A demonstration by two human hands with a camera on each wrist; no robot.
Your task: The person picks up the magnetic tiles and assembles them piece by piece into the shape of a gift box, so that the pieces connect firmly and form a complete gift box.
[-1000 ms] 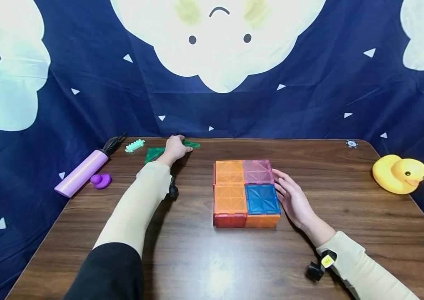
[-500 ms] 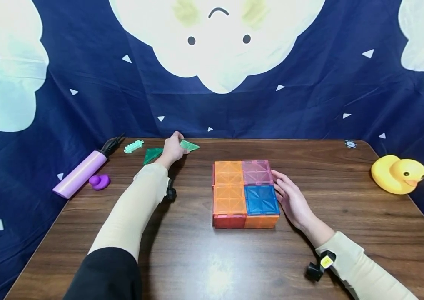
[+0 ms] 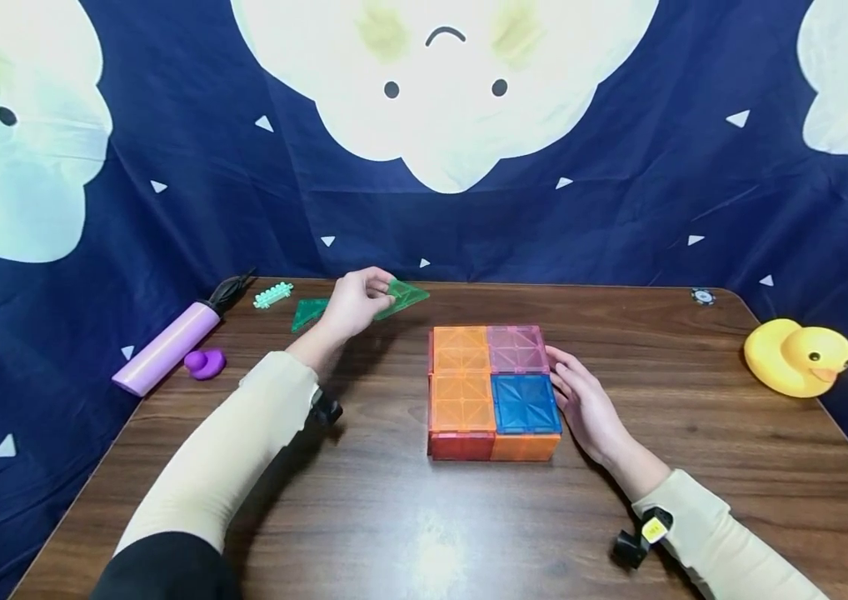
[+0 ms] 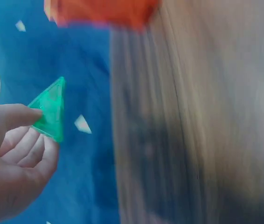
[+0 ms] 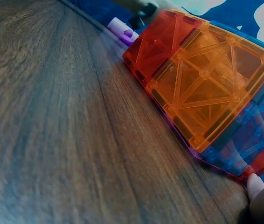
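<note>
My left hand (image 3: 355, 304) pinches a green translucent triangle magnetic tile (image 3: 403, 297) between thumb and fingers, raised over the back of the table. In the left wrist view the thumb presses the face of the tile (image 4: 52, 112). Behind that hand, partly hidden by it, lies a second green triangle tile (image 3: 309, 312). A box built of square magnetic tiles (image 3: 461, 402), orange, pink and blue on top, stands at the middle of the table. My right hand (image 3: 591, 408) rests against the box's right side with relaxed fingers; in the right wrist view its fingertips touch the wall low down.
On the left of the wooden table (image 3: 364, 517) lie a lilac pump (image 3: 169, 346), a small purple duck (image 3: 205, 364) and a mint-green toy piece (image 3: 273, 295). A yellow duck (image 3: 797, 358) sits at the right edge, with a poker chip (image 3: 703, 297) at the back right corner.
My left hand has picked up the right-hand green triangle tile from the table and moved it slightly right and toward me. The right hand and the tile box have stayed put.
</note>
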